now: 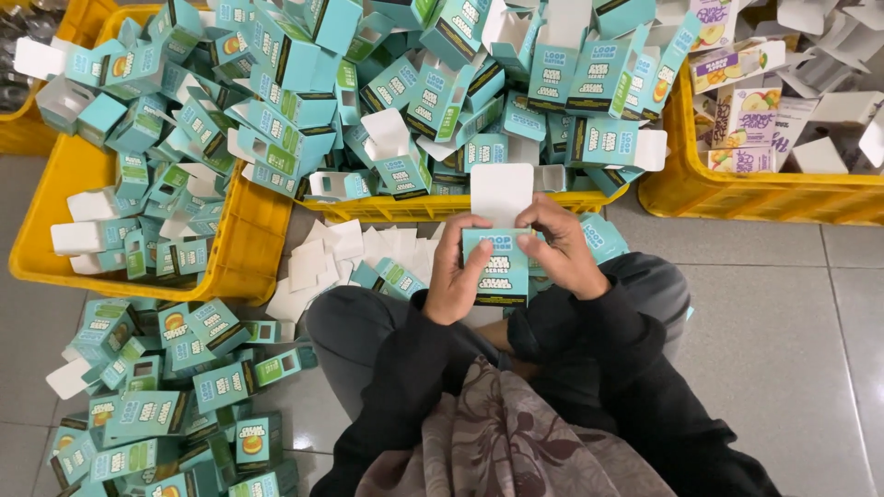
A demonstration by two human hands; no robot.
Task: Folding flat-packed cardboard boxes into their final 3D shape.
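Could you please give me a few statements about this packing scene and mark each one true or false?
1. Both hands hold one teal box. True: the left hand and right hand grip the teal box from either side.
2. The held box's top flap is closed. False: its white flap stands open, pointing away from the person.
3. The crates are red. False: the crate on the left and the others are yellow.
4. Teal boxes lie loose on the floor. True: a pile lies on the tiles at the person's left.
5. The far right crate holds only teal boxes. False: it holds purple boxes with fruit pictures.
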